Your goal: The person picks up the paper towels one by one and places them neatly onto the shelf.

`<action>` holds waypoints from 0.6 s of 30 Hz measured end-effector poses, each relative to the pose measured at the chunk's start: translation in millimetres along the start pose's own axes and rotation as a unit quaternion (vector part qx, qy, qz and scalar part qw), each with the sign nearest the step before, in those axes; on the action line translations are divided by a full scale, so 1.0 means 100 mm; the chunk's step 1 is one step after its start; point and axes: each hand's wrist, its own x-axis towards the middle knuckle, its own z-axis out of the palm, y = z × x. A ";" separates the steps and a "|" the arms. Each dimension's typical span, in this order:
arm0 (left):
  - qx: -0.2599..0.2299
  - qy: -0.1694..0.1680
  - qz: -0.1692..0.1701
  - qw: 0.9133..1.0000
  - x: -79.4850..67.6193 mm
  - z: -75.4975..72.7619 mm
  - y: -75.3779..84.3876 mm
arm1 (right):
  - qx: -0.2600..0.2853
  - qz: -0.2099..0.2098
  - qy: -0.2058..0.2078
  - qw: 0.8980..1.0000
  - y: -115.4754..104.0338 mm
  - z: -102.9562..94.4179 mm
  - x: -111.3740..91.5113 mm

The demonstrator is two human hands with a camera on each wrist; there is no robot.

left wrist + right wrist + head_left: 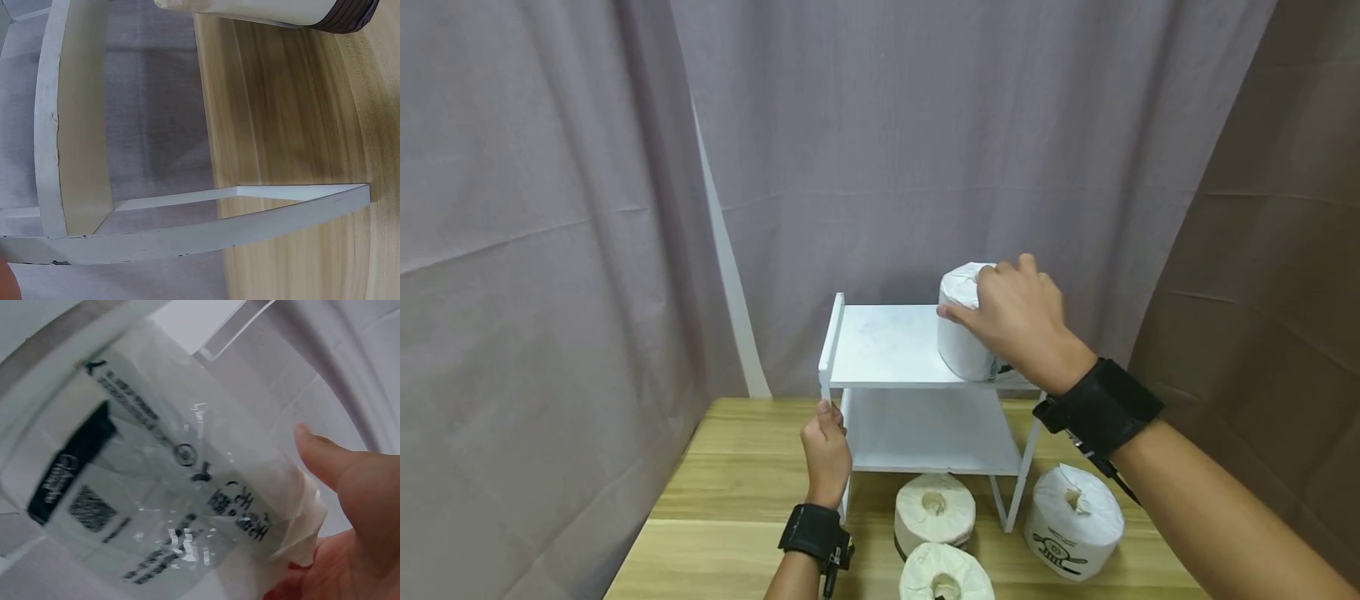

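Note:
My right hand [1022, 321] grips the top of a white wrapped toilet paper roll [961, 337] at the right part of a white two-tier shelf's [887, 333] upper board. In the right wrist view the roll's wrapper [175, 469] shows dark print and a QR code, with the thumb beside its top end. My left hand [827, 457] holds the shelf's front left post, its fingers around it. In the left wrist view the post [156, 245] runs across, with only a bit of a finger at the left edge. Whether the roll's base touches the board is hard to tell.
Two cream-wrapped rolls stand on the wooden table [730, 492], one roll [910, 517] at the shelf's front and another roll [917, 575] nearer me. A white roll with a black drawing [1075, 529] stands right of the shelf. Grey curtains [925, 125] hang behind.

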 end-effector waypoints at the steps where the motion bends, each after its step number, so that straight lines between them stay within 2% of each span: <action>1: 0.000 -0.001 0.000 1.000 0.00 0.00 0.00 | -0.013 -0.004 0.005 1.000 -0.01 0.00 0.01; 5: 0.001 0.000 0.004 1.000 -0.02 0.02 0.01 | -0.049 -0.019 0.015 0.998 -0.04 0.01 0.07; 11: 0.006 0.006 0.011 1.000 -0.02 0.01 0.01 | -0.067 -0.017 0.009 0.998 -0.05 0.03 0.13; 18: 0.006 0.003 0.010 1.000 -0.02 -0.02 0.01 | -0.088 -0.013 -0.026 0.996 -0.12 -0.01 0.20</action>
